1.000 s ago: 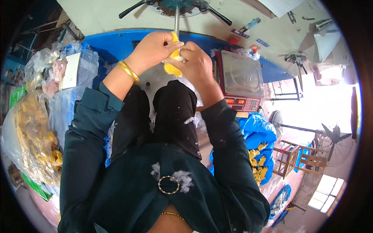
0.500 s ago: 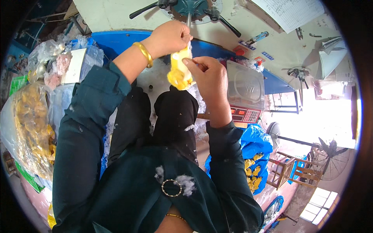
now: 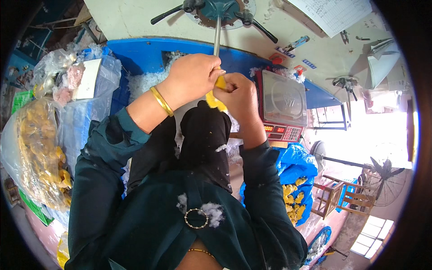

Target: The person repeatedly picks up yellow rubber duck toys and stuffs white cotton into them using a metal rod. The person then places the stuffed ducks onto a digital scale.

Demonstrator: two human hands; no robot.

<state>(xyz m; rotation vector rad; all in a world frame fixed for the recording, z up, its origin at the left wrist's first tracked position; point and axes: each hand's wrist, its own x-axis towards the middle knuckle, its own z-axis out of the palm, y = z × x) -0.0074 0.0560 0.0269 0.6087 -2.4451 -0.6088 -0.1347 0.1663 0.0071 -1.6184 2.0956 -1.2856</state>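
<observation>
Above my knees, both hands grip a small yellow plush toy (image 3: 216, 101). My left hand (image 3: 192, 75), with a gold bangle at the wrist, is closed at its upper end, right below a thin metal tube (image 3: 218, 38). Its fingers hide whether the tube's tip touches the toy. Pinched from the other side, the toy's edge lies in the fingers of my right hand (image 3: 240, 93). The lower part of the toy hangs free between the hands, slightly blurred. The tube sticks out toward me from a round green machine fitting (image 3: 219, 10) with black handles.
On the right stands a red scale (image 3: 283, 131) with a clear plastic container (image 3: 284, 96). A blue bag (image 3: 297, 158) below it holds yellow plush pieces. At left sits a clear bag (image 3: 38, 148) full of yellow plush pieces. White fluff (image 3: 146, 87) lies under the blue table edge.
My hands have drawn closer together, and the left one has come down toward me. More bare tube shows above it. The toy is now turned and mostly covered by my fingers.
</observation>
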